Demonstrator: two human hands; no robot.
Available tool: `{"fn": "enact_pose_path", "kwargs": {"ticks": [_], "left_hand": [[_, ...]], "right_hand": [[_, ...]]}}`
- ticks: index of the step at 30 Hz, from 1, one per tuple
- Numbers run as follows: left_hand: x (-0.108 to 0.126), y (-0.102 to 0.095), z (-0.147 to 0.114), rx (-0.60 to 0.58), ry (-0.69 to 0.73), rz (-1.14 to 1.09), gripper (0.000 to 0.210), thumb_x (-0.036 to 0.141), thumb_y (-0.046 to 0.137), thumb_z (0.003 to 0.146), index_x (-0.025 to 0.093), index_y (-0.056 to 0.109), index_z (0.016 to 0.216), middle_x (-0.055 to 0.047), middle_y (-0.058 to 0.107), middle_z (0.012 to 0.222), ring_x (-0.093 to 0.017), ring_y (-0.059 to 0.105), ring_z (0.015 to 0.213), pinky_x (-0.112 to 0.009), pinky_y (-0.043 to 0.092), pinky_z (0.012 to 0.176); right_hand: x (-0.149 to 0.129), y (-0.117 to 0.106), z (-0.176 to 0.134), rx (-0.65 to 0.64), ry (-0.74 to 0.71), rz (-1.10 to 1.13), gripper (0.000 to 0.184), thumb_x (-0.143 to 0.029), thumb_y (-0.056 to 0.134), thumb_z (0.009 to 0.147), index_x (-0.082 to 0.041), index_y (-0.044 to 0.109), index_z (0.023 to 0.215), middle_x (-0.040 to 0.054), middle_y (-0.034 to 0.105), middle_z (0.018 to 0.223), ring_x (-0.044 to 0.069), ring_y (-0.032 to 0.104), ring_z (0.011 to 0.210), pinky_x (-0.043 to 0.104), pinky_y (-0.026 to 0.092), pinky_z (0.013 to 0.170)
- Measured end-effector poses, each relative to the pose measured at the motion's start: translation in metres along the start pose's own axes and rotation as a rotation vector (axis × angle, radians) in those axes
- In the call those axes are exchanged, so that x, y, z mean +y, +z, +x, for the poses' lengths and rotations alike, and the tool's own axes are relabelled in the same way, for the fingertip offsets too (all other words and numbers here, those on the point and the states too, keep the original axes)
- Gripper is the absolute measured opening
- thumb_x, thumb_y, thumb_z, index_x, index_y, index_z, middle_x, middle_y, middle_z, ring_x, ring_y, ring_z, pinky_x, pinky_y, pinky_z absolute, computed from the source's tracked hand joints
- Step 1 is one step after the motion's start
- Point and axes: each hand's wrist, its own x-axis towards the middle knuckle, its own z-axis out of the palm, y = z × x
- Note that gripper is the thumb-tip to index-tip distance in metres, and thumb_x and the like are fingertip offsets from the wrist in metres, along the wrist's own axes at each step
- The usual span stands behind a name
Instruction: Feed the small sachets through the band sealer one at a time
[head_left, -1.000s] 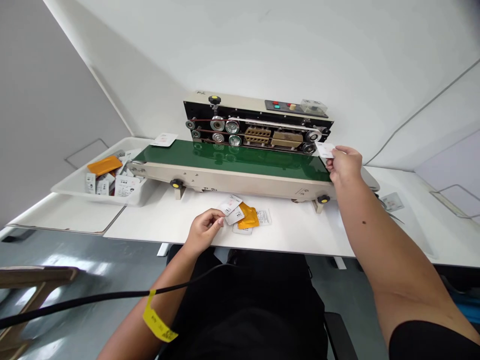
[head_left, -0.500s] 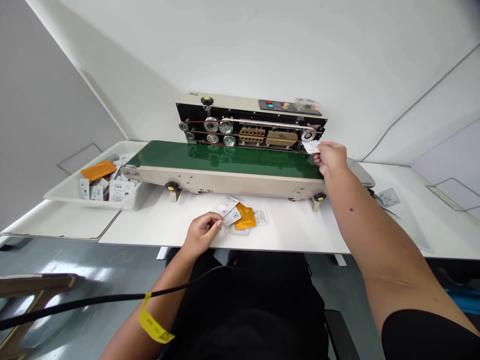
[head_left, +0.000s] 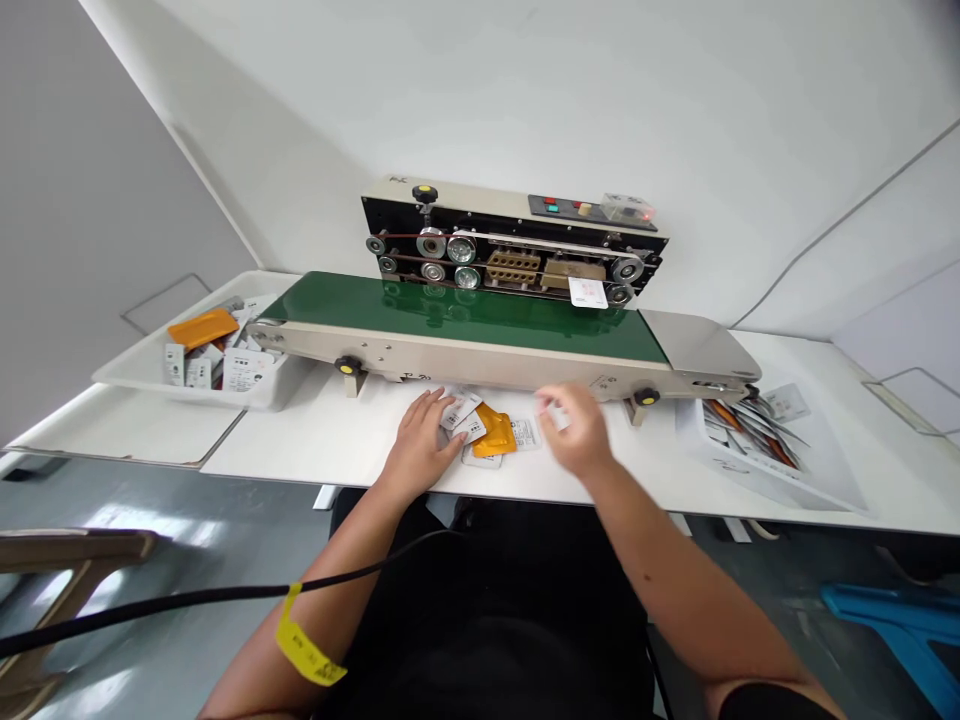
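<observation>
My left hand point(head_left: 424, 445) rests on the table with its fingers spread, touching the left edge of a small pile of packets. White printed packets point(head_left: 470, 428) overlap an orange packet point(head_left: 495, 432) in that pile. Just right of the pile hovers my right hand point(head_left: 579, 428), motion-blurred, its fingers half curled with a gap between thumb and forefinger; nothing shows in it. A white packet point(head_left: 589, 293) sits at the right end of the band sealer point(head_left: 514, 235), its upper edge in the sealing bands, above the green conveyor belt point(head_left: 450, 315).
On the left, a white bin point(head_left: 255, 398) holds white and orange packets. Another bin point(head_left: 787, 482) with several packets stands under the conveyor's metal right end point(head_left: 705, 345). A black cable point(head_left: 187, 600) crosses my left forearm.
My right hand has let go of the white packet at the sealer and come down toward the pile. That packet has moved left along the bands. My left fingers have spread out.
</observation>
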Motion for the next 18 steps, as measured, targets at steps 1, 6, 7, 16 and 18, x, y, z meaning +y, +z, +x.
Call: {"fn": "enact_pose_path", "kwargs": {"ticks": [1, 6, 7, 16, 18], "left_hand": [[0.0, 0.004, 0.001, -0.036, -0.014, 0.047, 0.06, 0.04, 0.075, 0.092, 0.021, 0.058, 0.146, -0.018, 0.051, 0.163, -0.041, 0.039, 0.156, -0.065, 0.028, 0.128], [0.005, 0.008, -0.002, -0.107, -0.007, 0.123, 0.054, 0.03, 0.068, 0.097, 0.023, 0.057, 0.149, -0.017, 0.06, 0.155, -0.039, 0.052, 0.147, -0.069, 0.026, 0.127], [0.005, 0.006, -0.002, -0.097, 0.001, 0.119, 0.049, 0.026, 0.066, 0.097, 0.023, 0.06, 0.146, -0.016, 0.065, 0.15, -0.038, 0.058, 0.142, -0.067, 0.03, 0.126], [0.004, -0.007, -0.012, 0.089, 0.092, -0.098, 0.026, 0.033, 0.058, 0.105, 0.024, 0.078, 0.12, -0.01, 0.08, 0.112, -0.028, 0.072, 0.106, -0.043, 0.056, 0.098], [0.006, -0.008, -0.016, 0.025, 0.073, -0.134, 0.03, 0.037, 0.062, 0.103, 0.025, 0.075, 0.127, -0.009, 0.079, 0.113, -0.026, 0.073, 0.098, -0.038, 0.058, 0.09]], "right_hand": [[-0.007, 0.018, -0.014, -0.162, -0.033, 0.016, 0.026, -0.029, 0.063, 0.097, -0.025, 0.07, 0.122, 0.0086, 0.074, 0.113, 0.028, 0.067, 0.105, 0.046, 0.056, 0.098], [-0.02, 0.071, -0.039, -0.592, -0.038, -0.118, 0.063, -0.043, 0.064, 0.101, -0.026, 0.05, 0.16, 0.0115, 0.041, 0.171, 0.038, 0.038, 0.156, 0.064, 0.032, 0.126], [-0.019, 0.074, -0.039, -0.622, -0.028, -0.14, 0.061, -0.043, 0.062, 0.103, -0.028, 0.05, 0.16, 0.0104, 0.04, 0.172, 0.038, 0.036, 0.158, 0.066, 0.028, 0.128], [-0.02, 0.069, -0.038, -0.432, 0.045, -0.048, 0.07, -0.041, 0.065, 0.1, -0.027, 0.043, 0.166, 0.0099, 0.044, 0.17, 0.04, 0.028, 0.162, 0.068, 0.027, 0.129], [-0.023, 0.07, -0.039, -0.37, 0.028, 0.09, 0.072, -0.038, 0.062, 0.102, -0.029, 0.037, 0.169, 0.0102, 0.051, 0.164, 0.036, 0.042, 0.155, 0.062, 0.04, 0.125]]}}
